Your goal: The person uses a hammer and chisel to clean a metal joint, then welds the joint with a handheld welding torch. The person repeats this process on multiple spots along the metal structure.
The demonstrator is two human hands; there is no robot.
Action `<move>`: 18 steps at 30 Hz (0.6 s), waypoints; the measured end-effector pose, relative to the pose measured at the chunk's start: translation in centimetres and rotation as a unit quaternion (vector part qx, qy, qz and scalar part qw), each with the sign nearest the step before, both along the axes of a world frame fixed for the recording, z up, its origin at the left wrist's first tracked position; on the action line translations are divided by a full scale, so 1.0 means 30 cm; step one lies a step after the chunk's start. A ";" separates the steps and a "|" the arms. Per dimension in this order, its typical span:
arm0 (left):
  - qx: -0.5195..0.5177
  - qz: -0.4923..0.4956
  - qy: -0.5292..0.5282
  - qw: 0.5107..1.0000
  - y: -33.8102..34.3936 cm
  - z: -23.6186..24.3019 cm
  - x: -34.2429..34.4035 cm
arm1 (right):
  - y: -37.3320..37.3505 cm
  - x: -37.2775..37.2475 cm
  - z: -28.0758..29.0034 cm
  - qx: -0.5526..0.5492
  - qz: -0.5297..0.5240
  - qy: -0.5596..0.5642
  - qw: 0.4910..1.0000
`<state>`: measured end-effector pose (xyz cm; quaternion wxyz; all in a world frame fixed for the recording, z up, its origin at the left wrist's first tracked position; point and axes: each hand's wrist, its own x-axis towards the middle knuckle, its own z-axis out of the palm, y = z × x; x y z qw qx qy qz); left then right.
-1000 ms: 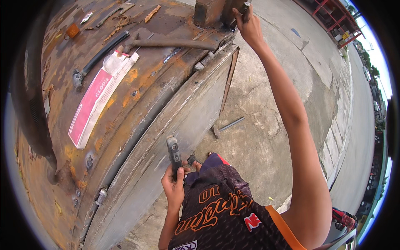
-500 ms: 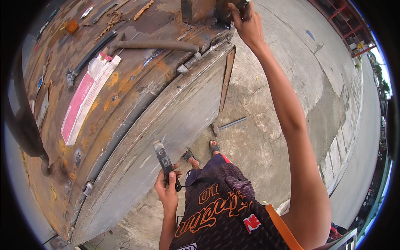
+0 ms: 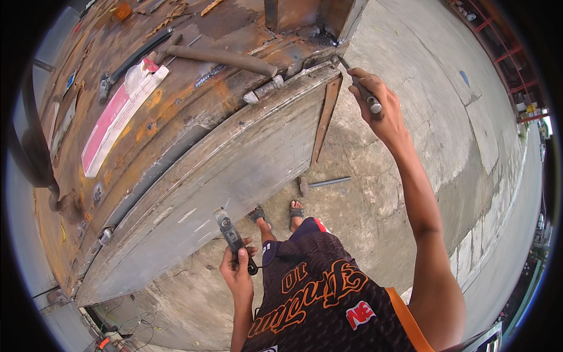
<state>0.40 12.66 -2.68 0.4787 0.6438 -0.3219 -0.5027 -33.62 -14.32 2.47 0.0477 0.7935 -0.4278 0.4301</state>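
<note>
My left hand [image 3: 237, 267] is wrapped round a black welding electrode holder [image 3: 230, 233] with a metal jaw, held upright before the grey metal panel [image 3: 234, 170]. A black cord shows by its lower end. My right hand [image 3: 378, 105] grips a dark-handled pointed tool [image 3: 369, 97] with a round metal butt. Its thin tip is at the corner of the rusty steel frame [image 3: 158, 152], near a square upright post [image 3: 292, 14]; whether it touches is hard to tell. A hinge-like metal cylinder [image 3: 263, 91] sits on the frame's edge.
On the rusty surface lie a hammer [image 3: 223, 57], a black-handled tool [image 3: 138, 56] and a pink-and-white box [image 3: 120, 120]. A dark bent bar [image 3: 38, 141] stands at left. Another hammer [image 3: 322, 183] rests on the concrete floor [image 3: 375, 205] by my feet.
My right hand has come down and nearer from the post to the frame's corner, with the pointed tool now plainly in it. My left hand keeps the electrode holder nearly in place.
</note>
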 end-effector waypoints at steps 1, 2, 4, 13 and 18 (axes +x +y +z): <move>-0.001 0.000 -0.006 1.000 0.002 -0.001 -0.010 | -0.018 0.002 0.004 -0.041 0.024 0.002 0.999; 0.004 0.005 -0.003 1.000 0.001 -0.001 -0.020 | -0.039 0.007 0.001 -0.083 0.050 0.008 0.995; 0.004 0.004 -0.003 1.000 -0.006 -0.001 -0.041 | -0.120 0.025 -0.020 -0.052 0.024 0.013 0.998; 0.010 0.004 -0.011 1.000 -0.024 0.002 -0.107 | -0.019 -0.023 -0.097 -0.008 0.048 0.005 0.999; 0.028 0.011 -0.012 0.999 -0.034 0.012 -0.131 | -0.022 -0.013 -0.051 -0.124 0.081 -0.142 0.979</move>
